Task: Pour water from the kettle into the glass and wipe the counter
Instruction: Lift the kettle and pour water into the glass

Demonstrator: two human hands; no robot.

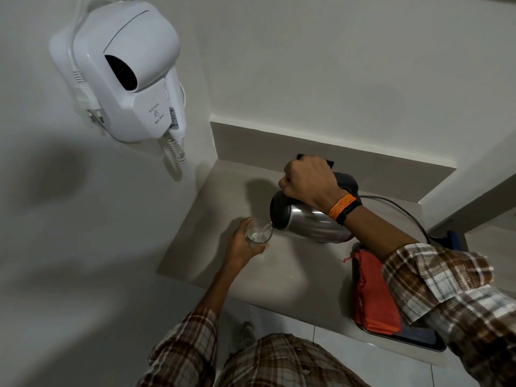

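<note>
Beige stone counter [279, 275], matte, tucked into a corner of plain white walls with a low upstand along the back. White wall-hung hair dryer [125, 71] up on the left wall, coiled cord dangling toward the counter's corner. Metal tray [413, 337] at the counter's right end, folded red cloth [372, 297] lying in it; black power cord [402, 210] curving behind.

Right hand [308, 182] closed in a fist round the black handle of the steel kettle [310, 222], wrist bent, orange band above a plaid sleeve; kettle lifted and tipped left, spout at the glass's rim, thin stream of water falling in. Left hand [241, 245] wrapped round the glass [258, 231] from the near-left side, fingers curled about its wall, glass upright at the counter's left part, partly filled.
</note>
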